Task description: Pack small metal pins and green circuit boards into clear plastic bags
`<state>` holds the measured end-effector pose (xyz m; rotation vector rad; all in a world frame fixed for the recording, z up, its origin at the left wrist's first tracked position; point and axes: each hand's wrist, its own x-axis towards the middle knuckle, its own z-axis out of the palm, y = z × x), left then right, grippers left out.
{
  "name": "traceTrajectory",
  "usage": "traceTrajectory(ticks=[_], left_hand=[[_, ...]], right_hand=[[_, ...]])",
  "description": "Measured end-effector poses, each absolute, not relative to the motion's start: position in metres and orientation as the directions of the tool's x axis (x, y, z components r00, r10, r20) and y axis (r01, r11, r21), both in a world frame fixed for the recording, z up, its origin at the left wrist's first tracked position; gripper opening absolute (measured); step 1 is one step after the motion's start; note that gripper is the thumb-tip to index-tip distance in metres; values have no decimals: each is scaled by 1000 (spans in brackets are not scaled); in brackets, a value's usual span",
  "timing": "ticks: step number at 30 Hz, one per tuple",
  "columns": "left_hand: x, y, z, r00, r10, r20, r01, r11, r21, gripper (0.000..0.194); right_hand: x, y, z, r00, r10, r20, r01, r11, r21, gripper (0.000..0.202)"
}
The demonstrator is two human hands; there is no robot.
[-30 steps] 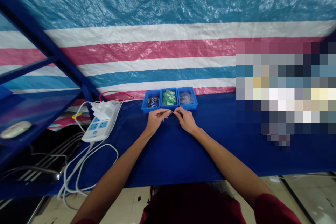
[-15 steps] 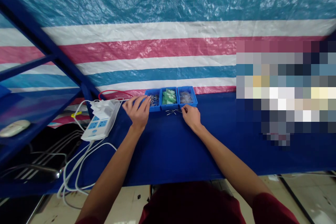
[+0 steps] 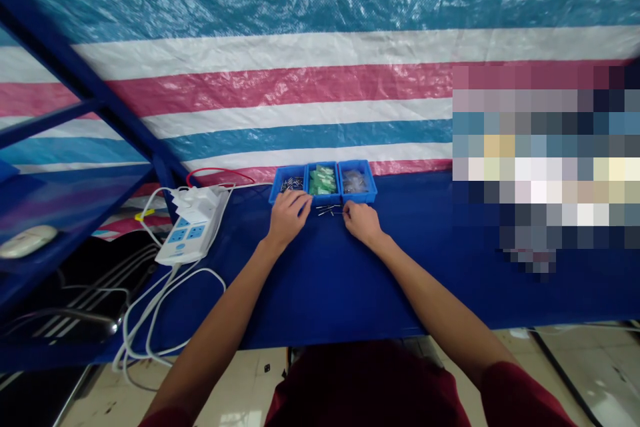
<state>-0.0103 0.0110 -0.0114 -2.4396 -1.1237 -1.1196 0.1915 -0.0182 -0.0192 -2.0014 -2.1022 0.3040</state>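
We see a few small metal pins [image 3: 327,209] lying on the blue table [image 3: 325,273], just in front of the three blue bins [image 3: 323,181] (left w/ metal bits, middle w/ green parts, right w/ clear ones). Our right hand [image 3: 361,221], at 3 o'clock of the pins, has fingertips curled at their ends — pinching or only touching, we can't tell; our left hand [image 3: 287,215], at 9 o'clock, rests loosely curled, fingers at the left bin's front edge. A white power strip [image 3: 193,230] w/ cables lies further out at 9 o'clock.

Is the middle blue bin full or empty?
Not empty: the middle bin holds a heap of green parts up to about its rim. How deep the heap goes cannot be told.
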Motion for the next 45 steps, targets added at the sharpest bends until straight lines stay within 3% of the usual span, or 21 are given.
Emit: traceTrajectory(ticks=[10, 23, 31, 35, 45], left_hand=[[3, 6, -27, 583, 550, 598, 550, -809, 207, 28], [2, 4, -26, 433, 708, 557, 561, -696, 448, 28], [7, -3, -19, 347, 756, 555, 555, -643, 528, 27], [10, -7, -15, 267, 810, 522, 510, -579, 636, 24], [18, -7, -15, 202, 902, 382, 85, -405, 910, 28]], right_hand=[[188, -23, -18, -222, 945, 239, 861, 305, -406, 19], [186, -24, -28, -250, 864, 438, 703, 473, -531, 21], [186, -26, -23, -272, 887, 373, 719, 445, -534, 31], [186, -25, -25, -291, 884, 366, 709, 456, -538, 33], [186, -25, -25, -297, 892, 340, 730, 442, -521, 39]])
